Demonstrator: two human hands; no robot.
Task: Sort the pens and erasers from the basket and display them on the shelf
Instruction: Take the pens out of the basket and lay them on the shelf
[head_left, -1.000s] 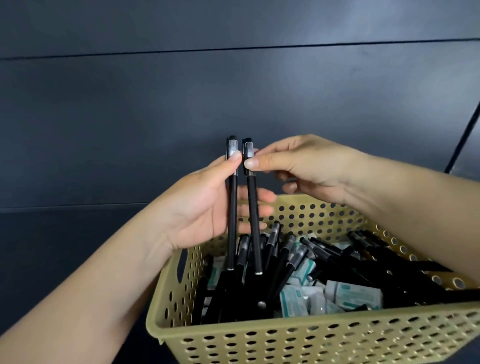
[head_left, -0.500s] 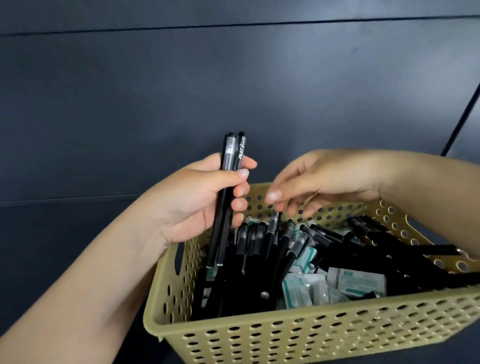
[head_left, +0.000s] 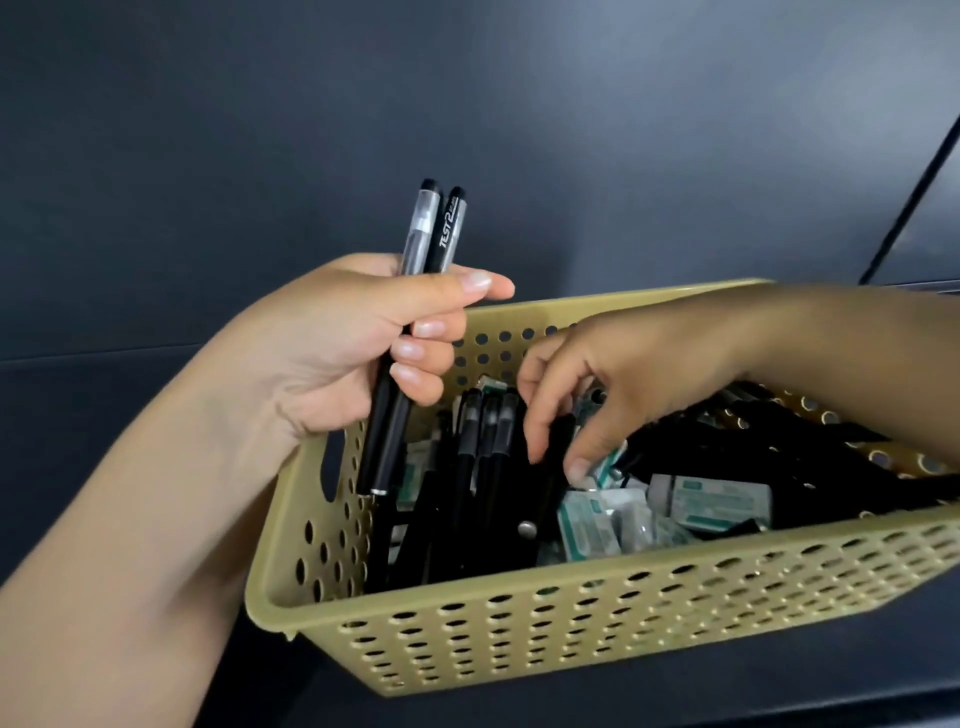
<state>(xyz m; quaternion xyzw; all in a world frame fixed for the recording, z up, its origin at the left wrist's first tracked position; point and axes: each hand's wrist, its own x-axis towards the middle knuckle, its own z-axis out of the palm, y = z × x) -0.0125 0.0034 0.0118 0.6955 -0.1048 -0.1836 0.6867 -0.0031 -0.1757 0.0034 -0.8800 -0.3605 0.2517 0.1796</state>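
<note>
- Over the left end of the basket (head_left: 519, 631), the left hand (head_left: 332, 353) grips two black pens (head_left: 400, 395), fingers curled round the barrels, thumb laid across the front.
- Both pens stand nearly upright, side by side and touching, caps up; their lower ends hang just inside the basket's left wall.
- White lettering runs along the right pen's clip; it looks like "TEST 2", with smaller print beside it too fine to read.
- Right hand (head_left: 623, 389) reaches down into the basket, its fingers (head_left: 579, 470) curled among the loose pens (head_left: 485, 457); the thumb and a finger close round a black pen, though the shadow hides just how firm that hold is.
- Down in the basket, more black pens lean against the left wall and lie across the right side.
- Wrapped erasers (head_left: 711, 501) with green-and-white sleeves sit between them, their print too small to read.
- Tan, perforated plastic basket rests on a dark shelf (head_left: 779, 691) before a dark panelled wall (head_left: 260, 130).
</note>
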